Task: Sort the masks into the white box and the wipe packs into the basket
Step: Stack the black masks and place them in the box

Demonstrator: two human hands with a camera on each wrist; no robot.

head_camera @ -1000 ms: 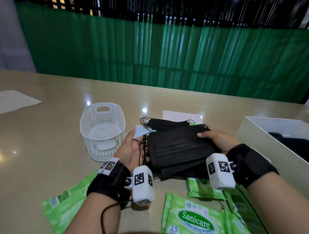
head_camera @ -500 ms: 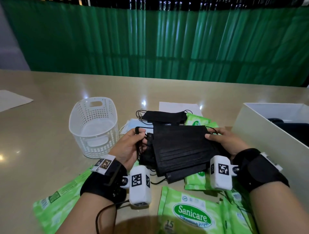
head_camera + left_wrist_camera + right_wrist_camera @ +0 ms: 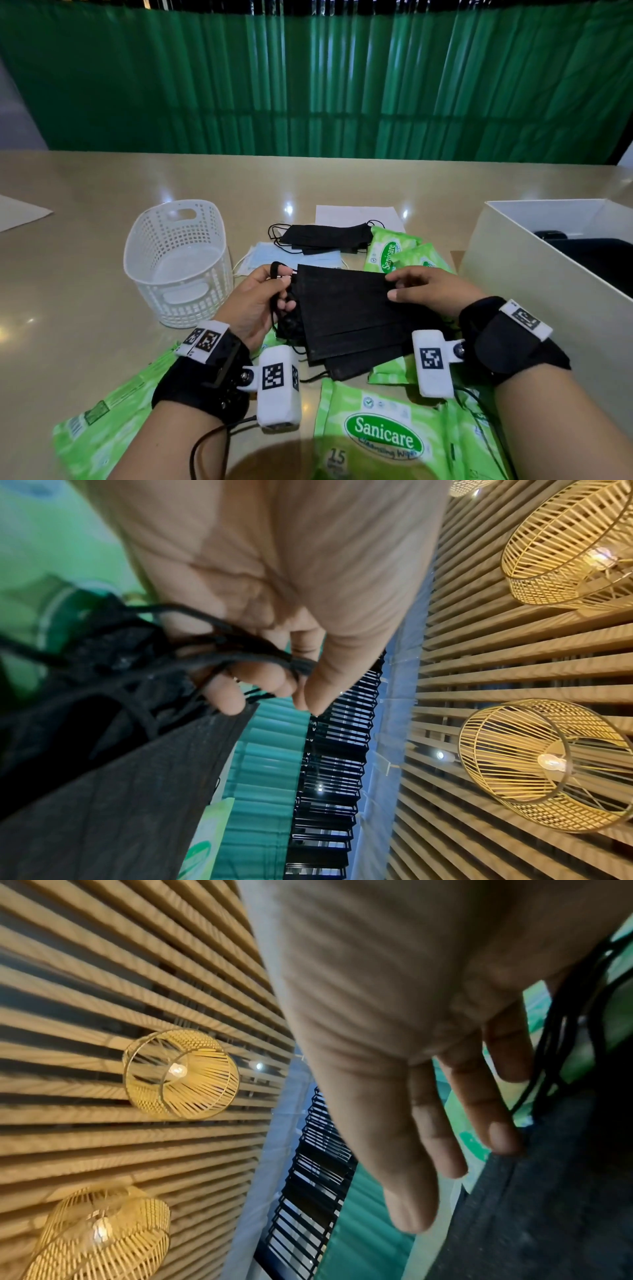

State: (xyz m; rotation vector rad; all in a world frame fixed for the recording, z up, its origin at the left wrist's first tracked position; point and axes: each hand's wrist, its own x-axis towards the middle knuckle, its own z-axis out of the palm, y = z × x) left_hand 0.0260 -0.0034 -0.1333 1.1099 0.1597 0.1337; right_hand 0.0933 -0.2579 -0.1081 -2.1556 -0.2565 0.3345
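1. The white box sits at 3 o'clock of the hands, with dark masks already inside. The carry to it crosses the box's near wall (tall, by the look of it), and a drooping stack could catch there and spill.

2. The basket stands at 10 o'clock, holding no packs that I can see. Wipe packs lie at 6 o'clock and under the hands, so a dropped mask would land among them.

3. The stack of black masks is held above the table between both hands. Its layers are fanned at the lower edge, and a loose one could slide out.

4. The right hand pinches the stack's right edge, thumb on top and fingers beneath. That light hold may let inner masks slip.

5. The left hand is curled around the ear loops, not the fabric. Tangled loops could snag fingers at release.

6. More masks wait at 12 o'clock.
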